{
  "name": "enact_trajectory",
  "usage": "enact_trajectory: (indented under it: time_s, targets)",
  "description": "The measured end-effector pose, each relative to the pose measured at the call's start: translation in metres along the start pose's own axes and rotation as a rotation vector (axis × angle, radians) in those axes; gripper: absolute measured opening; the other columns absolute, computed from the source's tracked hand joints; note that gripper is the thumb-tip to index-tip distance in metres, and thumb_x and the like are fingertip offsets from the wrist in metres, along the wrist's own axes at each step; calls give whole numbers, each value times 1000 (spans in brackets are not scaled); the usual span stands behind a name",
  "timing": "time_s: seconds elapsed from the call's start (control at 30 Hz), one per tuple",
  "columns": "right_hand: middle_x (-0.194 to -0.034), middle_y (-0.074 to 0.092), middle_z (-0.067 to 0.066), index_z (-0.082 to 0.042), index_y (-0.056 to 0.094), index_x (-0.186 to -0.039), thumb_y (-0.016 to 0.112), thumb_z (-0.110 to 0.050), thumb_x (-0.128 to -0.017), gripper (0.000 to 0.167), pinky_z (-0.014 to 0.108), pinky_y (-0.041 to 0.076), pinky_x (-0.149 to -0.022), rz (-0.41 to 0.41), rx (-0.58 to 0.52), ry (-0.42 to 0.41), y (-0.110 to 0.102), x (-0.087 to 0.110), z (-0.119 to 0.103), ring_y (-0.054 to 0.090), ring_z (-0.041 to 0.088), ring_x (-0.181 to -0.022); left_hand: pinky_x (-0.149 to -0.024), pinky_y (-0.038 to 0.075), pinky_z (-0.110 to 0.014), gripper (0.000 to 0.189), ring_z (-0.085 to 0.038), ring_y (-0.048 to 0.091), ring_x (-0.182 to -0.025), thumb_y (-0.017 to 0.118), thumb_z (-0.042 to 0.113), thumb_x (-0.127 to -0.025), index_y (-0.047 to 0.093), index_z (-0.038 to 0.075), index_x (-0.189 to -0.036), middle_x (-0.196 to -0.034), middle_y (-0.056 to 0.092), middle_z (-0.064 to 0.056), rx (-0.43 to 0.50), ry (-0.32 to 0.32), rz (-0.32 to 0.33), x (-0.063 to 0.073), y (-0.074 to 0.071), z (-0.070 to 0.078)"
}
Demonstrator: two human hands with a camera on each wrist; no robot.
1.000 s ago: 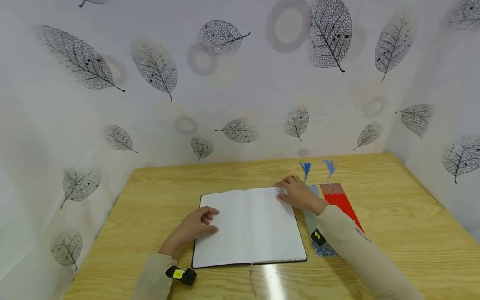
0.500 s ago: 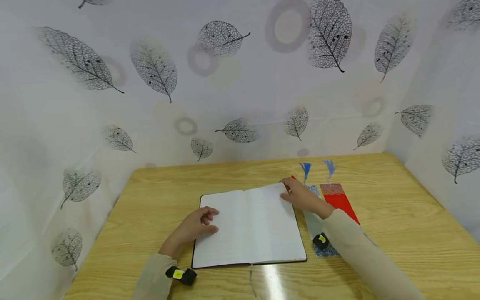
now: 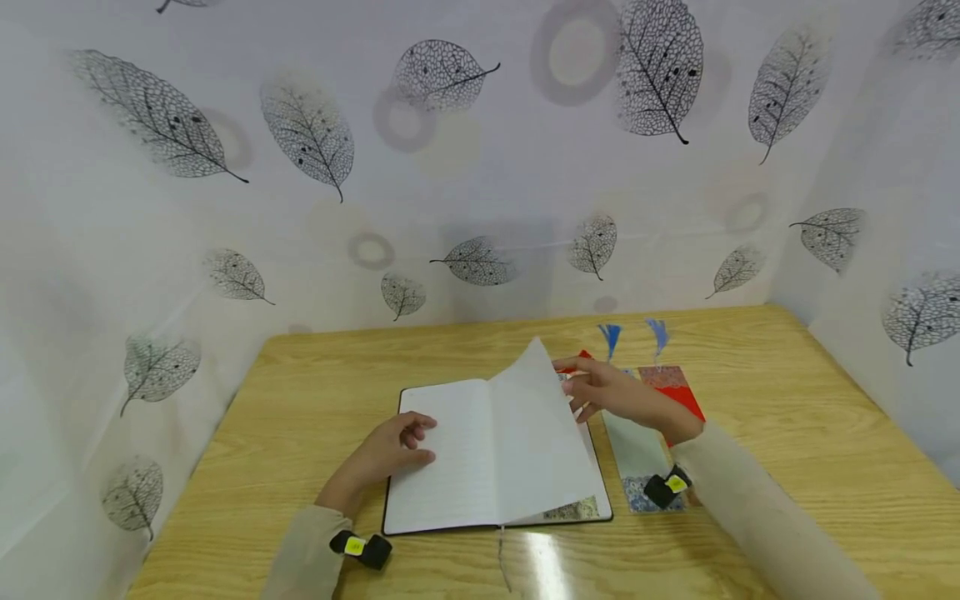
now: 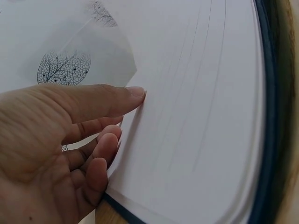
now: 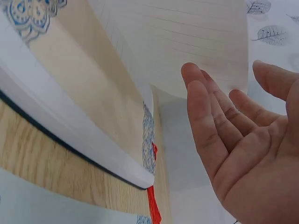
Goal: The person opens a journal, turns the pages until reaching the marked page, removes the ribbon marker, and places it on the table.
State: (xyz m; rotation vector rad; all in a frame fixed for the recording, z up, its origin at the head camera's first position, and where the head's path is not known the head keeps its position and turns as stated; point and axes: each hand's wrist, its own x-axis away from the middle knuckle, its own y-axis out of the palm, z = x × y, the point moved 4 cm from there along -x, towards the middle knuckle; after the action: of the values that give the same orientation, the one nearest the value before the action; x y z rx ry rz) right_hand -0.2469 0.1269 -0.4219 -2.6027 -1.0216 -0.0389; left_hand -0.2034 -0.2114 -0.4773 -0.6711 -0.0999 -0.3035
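An open notebook [image 3: 446, 467] with lined white pages lies on the table. My left hand [image 3: 384, 452] rests at its left page, fingers loosely bent; in the left wrist view the thumb touches near the page edge. One right-hand leaf [image 3: 536, 442] stands lifted and slants up from the spine. Beside its outer edge is my right hand [image 3: 626, 396], fingers extended; in the right wrist view the fingertips [image 5: 191, 74] are against or close to the leaf. Under this leaf lies a tan bookmark [image 5: 79, 70] with blue patterned ends and a red tassel [image 5: 153, 205].
To the notebook's right lie a pale bookmark [image 3: 633, 450] and a red bookmark [image 3: 678, 398], both with blue tassels [image 3: 611, 340]. The right forearm passes over them. A thin ribbon [image 3: 504, 560] trails from the notebook's front edge. A leaf-print sheet [image 3: 480, 192] hangs behind the wooden table [image 3: 322, 358].
My right hand has lifted the right leaf by its top corner, then moved off to the right with fingers spread. The bookmark beneath has come into view. My left hand has stayed put.
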Motion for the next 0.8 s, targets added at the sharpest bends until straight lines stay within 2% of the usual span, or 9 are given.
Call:
enact_trajectory:
  time_s: [0.07, 0.23, 0.4, 0.43, 0.63, 0.8]
  targets:
    - [-113, 56, 16, 0, 27, -149, 51, -29, -101, 62, 35, 57, -79, -10, -2, -10, 4, 1, -3, 62, 18, -88, -74, 40, -27, 40, -16, 48, -87, 77, 14, -81, 63, 10, -117, -96, 52, -3, 5, -4, -5, 0, 0, 0]
    - [-119, 56, 18, -3, 25, -150, 53, -27, -100, 62, 34, 57, -78, -41, -46, -20, 17, 1, -10, 64, 23, -90, -74, 42, -25, 41, -16, 49, -88, 76, 17, -83, 60, 10, -120, -98, 53, -4, 33, -18, -36, 0, -5, -4]
    - [-115, 54, 13, -7, 18, -152, 53, -25, -100, 65, 34, 56, -78, -94, -114, -13, 35, -3, -14, 66, 25, -91, -69, 44, -24, 44, -17, 50, -87, 72, 21, -87, 57, 10, -127, -98, 57, -4, 48, -10, -61, 2, -16, -8]
    - [-113, 54, 16, -8, 18, -152, 54, -25, -99, 66, 34, 56, -78, -106, -126, -10, 40, -5, -14, 66, 25, -91, -69, 45, -25, 45, -17, 50, -86, 71, 22, -87, 56, 10, -128, -99, 57, -5, 50, -14, -60, 3, -19, -9]
    - [-118, 55, 28, -12, 20, -152, 51, -26, -101, 62, 34, 56, -76, -176, -142, -7, 66, -15, -11, 69, 23, -89, -71, 49, -29, 44, -17, 57, -89, 66, 21, -92, 53, 10, -132, -104, 62, -7, 57, -4, 2, 11, -41, -10]
    - [-112, 62, 14, -16, 25, -151, 52, -26, -100, 59, 32, 55, -72, -177, -99, 50, 85, -25, -6, 69, 22, -85, -74, 52, -31, 45, -19, 61, -92, 63, 18, -93, 50, 9, -135, -109, 62, -12, 106, 14, 39, 14, -53, -9]
